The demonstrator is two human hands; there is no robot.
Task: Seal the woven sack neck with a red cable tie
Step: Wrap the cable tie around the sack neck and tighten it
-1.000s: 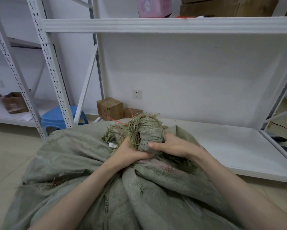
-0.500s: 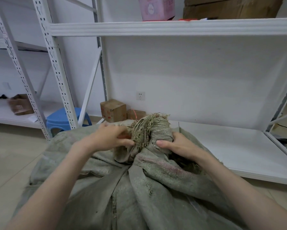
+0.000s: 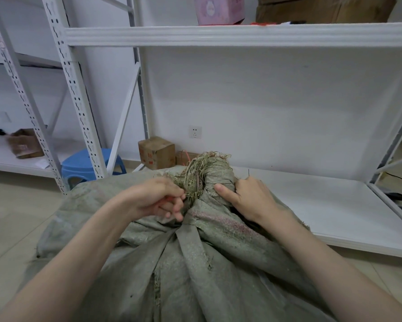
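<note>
One hand's off: my left hand (image 3: 158,201) let go of the neck (image 3: 209,175), fetched the tie (image 3: 168,199), now curled round it just left. Right hand (image 3: 246,198) still clamps the neck, centre. Looping next, I reckon.

**Occlusions and crops, head view**

Of the red cable tie (image 3: 169,199), only a thin red sliver shows inside the curled fingers of the left grip (image 3: 153,198); the rest is hidden. The right grip (image 3: 246,198) has its fingers behind the sack neck (image 3: 209,175) (thumb alone in front). The woven sack (image 3: 195,275) and both forearms run off the bottom edge. The pink box (image 3: 218,6) and the carton (image 3: 323,8) are cropped at the top. The brown box (image 3: 23,144) at far left is blurred.
</note>
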